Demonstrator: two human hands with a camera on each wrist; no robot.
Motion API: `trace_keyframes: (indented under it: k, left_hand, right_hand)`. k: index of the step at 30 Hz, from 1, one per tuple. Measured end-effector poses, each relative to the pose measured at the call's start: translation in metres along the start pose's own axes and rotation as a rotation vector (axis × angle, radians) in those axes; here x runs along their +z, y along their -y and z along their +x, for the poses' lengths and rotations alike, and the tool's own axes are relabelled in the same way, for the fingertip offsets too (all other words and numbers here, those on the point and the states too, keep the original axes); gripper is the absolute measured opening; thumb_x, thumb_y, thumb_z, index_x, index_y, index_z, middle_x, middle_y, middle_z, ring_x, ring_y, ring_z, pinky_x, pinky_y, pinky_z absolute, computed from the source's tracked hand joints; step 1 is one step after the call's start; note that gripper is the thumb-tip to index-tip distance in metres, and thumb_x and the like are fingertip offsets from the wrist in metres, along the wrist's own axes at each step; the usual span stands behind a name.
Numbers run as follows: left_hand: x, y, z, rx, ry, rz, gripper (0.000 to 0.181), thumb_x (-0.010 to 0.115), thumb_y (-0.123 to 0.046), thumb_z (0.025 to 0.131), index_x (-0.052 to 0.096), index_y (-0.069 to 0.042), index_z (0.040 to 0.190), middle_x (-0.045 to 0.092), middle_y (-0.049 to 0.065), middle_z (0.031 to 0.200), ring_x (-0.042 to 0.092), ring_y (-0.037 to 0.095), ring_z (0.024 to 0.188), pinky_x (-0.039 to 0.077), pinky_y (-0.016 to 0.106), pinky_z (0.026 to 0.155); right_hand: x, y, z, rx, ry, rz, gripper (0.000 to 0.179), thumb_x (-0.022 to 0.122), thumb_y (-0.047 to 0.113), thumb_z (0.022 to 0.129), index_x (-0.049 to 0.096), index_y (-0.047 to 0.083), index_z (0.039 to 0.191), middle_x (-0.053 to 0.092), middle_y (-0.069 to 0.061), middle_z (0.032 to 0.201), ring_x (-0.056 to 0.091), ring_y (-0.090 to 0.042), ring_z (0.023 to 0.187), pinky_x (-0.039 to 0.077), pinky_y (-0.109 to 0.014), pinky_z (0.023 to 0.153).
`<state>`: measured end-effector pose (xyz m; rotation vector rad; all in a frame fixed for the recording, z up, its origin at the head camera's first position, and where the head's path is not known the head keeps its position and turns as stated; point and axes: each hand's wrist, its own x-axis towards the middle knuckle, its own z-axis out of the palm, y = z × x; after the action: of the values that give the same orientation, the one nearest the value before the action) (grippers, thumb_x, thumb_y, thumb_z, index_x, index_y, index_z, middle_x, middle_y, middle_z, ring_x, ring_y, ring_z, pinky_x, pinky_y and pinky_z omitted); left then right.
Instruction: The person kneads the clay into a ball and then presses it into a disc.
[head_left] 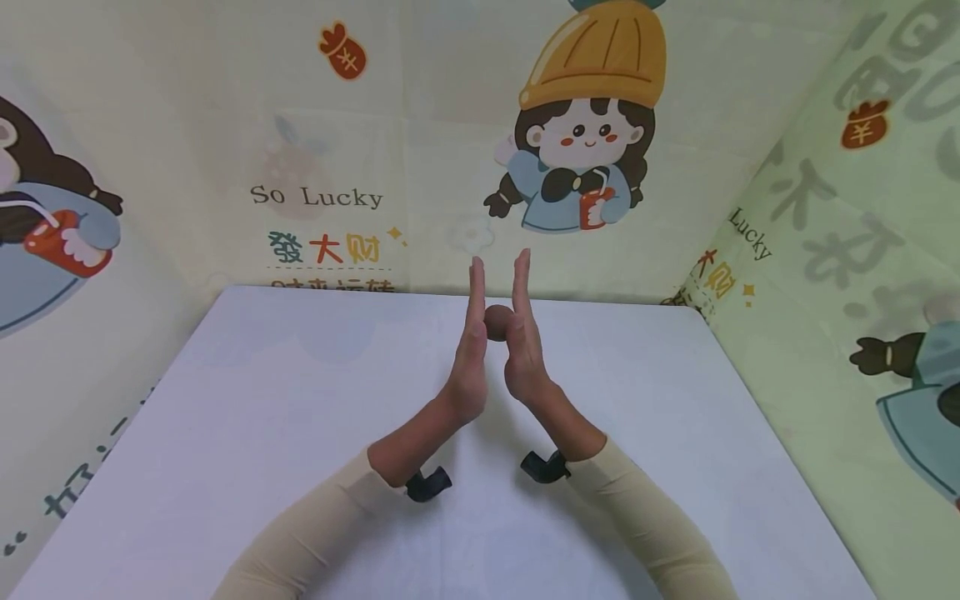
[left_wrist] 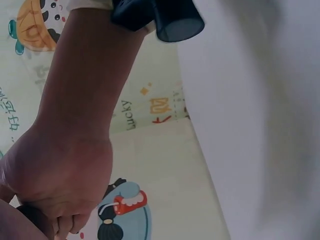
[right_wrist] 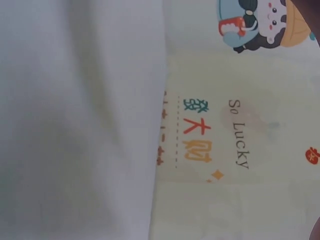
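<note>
A small dark brown ball [head_left: 498, 323] is held between my two facing hands, above the white table. My left hand [head_left: 471, 358] stands upright with straight fingers, its palm side against the ball from the left. Opposite it, my right hand [head_left: 527, 354] presses from the right, fingers also straight and pointing up. The heels of the hands are apart. In the left wrist view the right hand [left_wrist: 62, 170] shows with the dark ball [left_wrist: 34, 215] partly hidden at the lower left. Only slivers of hand reach the right edge of the right wrist view.
A white table [head_left: 300, 400] spreads below the hands. Printed cloth walls [head_left: 442, 125] with cartoon figures and lettering stand behind it and at both sides. Black wrist cameras [head_left: 429, 485] sit under both cream sleeves [head_left: 322, 525].
</note>
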<state>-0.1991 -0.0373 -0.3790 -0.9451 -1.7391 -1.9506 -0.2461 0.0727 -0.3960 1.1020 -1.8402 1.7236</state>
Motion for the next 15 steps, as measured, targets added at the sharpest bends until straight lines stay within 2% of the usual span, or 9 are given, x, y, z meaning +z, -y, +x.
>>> trace_keyframes:
  k: [4,6,8,9,11,12,13,14,15]
  left_hand:
    - [-0.002,-0.002,0.005,0.018,-0.019,-0.010,0.080,0.015,-0.058,0.111,-0.005,-0.005,0.168,-0.009,0.000,0.176,-0.010,0.017,0.160,-0.005,0.046,0.126]
    - [-0.003,-0.003,0.007,0.035,-0.026,-0.017,0.080,0.016,-0.058,0.111,-0.006,-0.004,0.167,-0.010,-0.001,0.176,-0.005,0.018,0.160,-0.003,0.046,0.126]
    - [-0.005,-0.003,0.009,0.045,-0.033,-0.026,0.081,0.016,-0.058,0.111,-0.006,-0.004,0.167,-0.010,-0.001,0.176,-0.003,0.018,0.160,-0.002,0.045,0.126]
    - [-0.005,-0.003,0.010,0.046,-0.037,-0.032,0.081,0.016,-0.058,0.111,-0.006,-0.004,0.167,-0.010,-0.001,0.176,0.000,0.017,0.159,-0.002,0.045,0.126]
    - [-0.007,-0.003,0.011,0.044,-0.050,-0.040,0.082,0.017,-0.059,0.111,-0.006,-0.004,0.167,-0.011,0.001,0.176,0.024,0.015,0.148,0.000,0.044,0.126]
    - [-0.008,-0.003,0.012,0.039,-0.055,-0.046,0.082,0.017,-0.059,0.111,-0.006,-0.005,0.167,-0.011,0.002,0.176,0.025,0.014,0.145,0.000,0.043,0.126]
    - [-0.009,-0.003,0.013,0.033,-0.065,-0.055,0.081,0.017,-0.059,0.111,-0.006,-0.006,0.168,-0.006,0.004,0.176,0.034,0.012,0.137,-0.001,0.043,0.126]
    - [-0.010,-0.003,0.014,0.029,-0.071,-0.060,0.081,0.017,-0.059,0.111,-0.006,-0.006,0.168,-0.005,0.004,0.176,0.034,0.011,0.133,-0.001,0.042,0.126]
    - [-0.011,-0.003,0.015,0.026,-0.077,-0.064,0.081,0.017,-0.060,0.110,-0.006,-0.007,0.168,-0.005,0.003,0.176,0.036,0.010,0.127,-0.001,0.041,0.126]
  right_hand:
    - [0.004,0.001,-0.004,0.002,0.001,-0.017,0.086,0.025,0.063,0.110,-0.012,0.010,0.167,0.055,-0.004,0.073,0.052,-0.021,0.072,0.046,-0.034,0.080]
    - [0.006,0.002,-0.005,0.007,-0.010,-0.043,0.087,0.024,0.064,0.110,-0.010,0.008,0.167,0.055,-0.003,0.077,0.053,-0.020,0.084,0.042,-0.037,0.100]
    - [0.008,0.004,-0.007,0.014,-0.013,-0.077,0.089,0.023,0.066,0.109,-0.009,0.006,0.167,0.065,-0.010,0.112,0.054,-0.021,0.116,0.027,-0.041,0.118]
    - [0.009,0.005,-0.008,0.016,-0.011,-0.090,0.091,0.022,0.067,0.109,-0.009,0.005,0.167,0.061,-0.013,0.134,0.047,-0.023,0.133,0.018,-0.044,0.123]
    - [0.010,0.006,-0.010,0.017,-0.007,-0.113,0.092,0.021,0.068,0.108,-0.009,0.002,0.166,0.029,-0.017,0.168,0.017,-0.026,0.157,0.001,-0.048,0.126]
    - [0.011,0.006,-0.011,0.015,-0.007,-0.118,0.093,0.021,0.068,0.108,-0.009,0.001,0.166,0.016,-0.018,0.172,0.001,-0.028,0.160,-0.001,-0.050,0.126]
    - [0.012,0.006,-0.012,0.016,-0.003,-0.117,0.094,0.021,0.069,0.108,-0.009,0.001,0.166,0.012,-0.020,0.173,0.001,-0.028,0.160,-0.002,-0.050,0.126]
    - [0.012,0.005,-0.013,0.015,-0.006,-0.112,0.095,0.021,0.069,0.108,-0.009,0.001,0.166,0.028,-0.023,0.166,0.010,-0.029,0.158,-0.002,-0.050,0.126]
    - [0.013,0.006,-0.014,0.017,-0.003,-0.112,0.094,0.022,0.068,0.108,-0.009,0.001,0.166,0.028,-0.023,0.165,0.010,-0.030,0.158,-0.002,-0.051,0.126]
